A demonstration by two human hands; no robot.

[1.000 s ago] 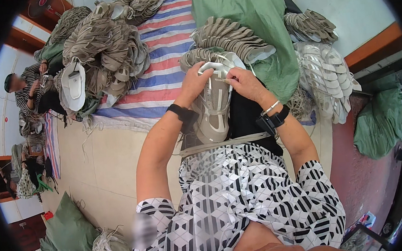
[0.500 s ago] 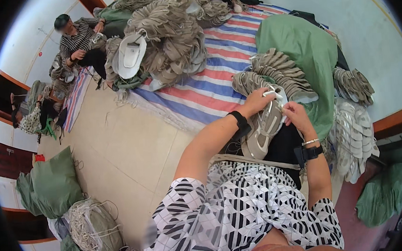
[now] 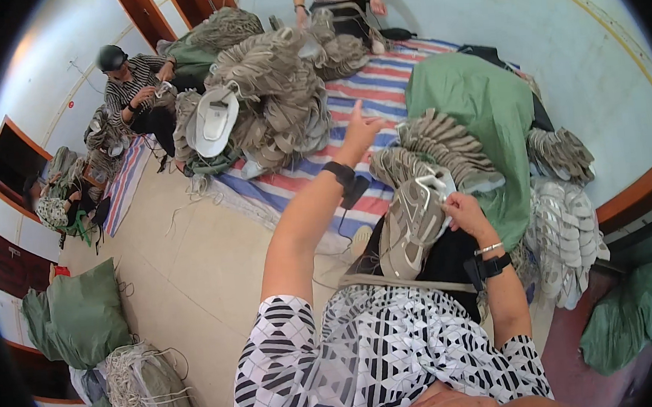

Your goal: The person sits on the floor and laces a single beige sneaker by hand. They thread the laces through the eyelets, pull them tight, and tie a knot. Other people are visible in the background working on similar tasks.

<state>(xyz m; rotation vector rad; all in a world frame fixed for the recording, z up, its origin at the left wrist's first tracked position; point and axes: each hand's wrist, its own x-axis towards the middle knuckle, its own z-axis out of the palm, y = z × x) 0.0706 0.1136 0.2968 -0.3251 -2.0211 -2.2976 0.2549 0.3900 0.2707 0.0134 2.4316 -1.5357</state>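
Head view: a red, white and blue striped sheet (image 3: 367, 89) spreads out ahead, a green sack (image 3: 478, 106) along its right side, and the left forearm (image 3: 293, 225) stretches forward toward the sheet, while the right forearm (image 3: 506, 293) bends inward. Between them the beige shoe upper (image 3: 406, 232) rests on the dark-clothed lap (image 3: 447, 259), toe toward the body. Smaller still, the left hand (image 3: 360, 135) is loosely open, apart from the shoe upper, index finger extended forward — the right hand (image 3: 464, 213) pinches the upper's collar edge between thumb and fingers.
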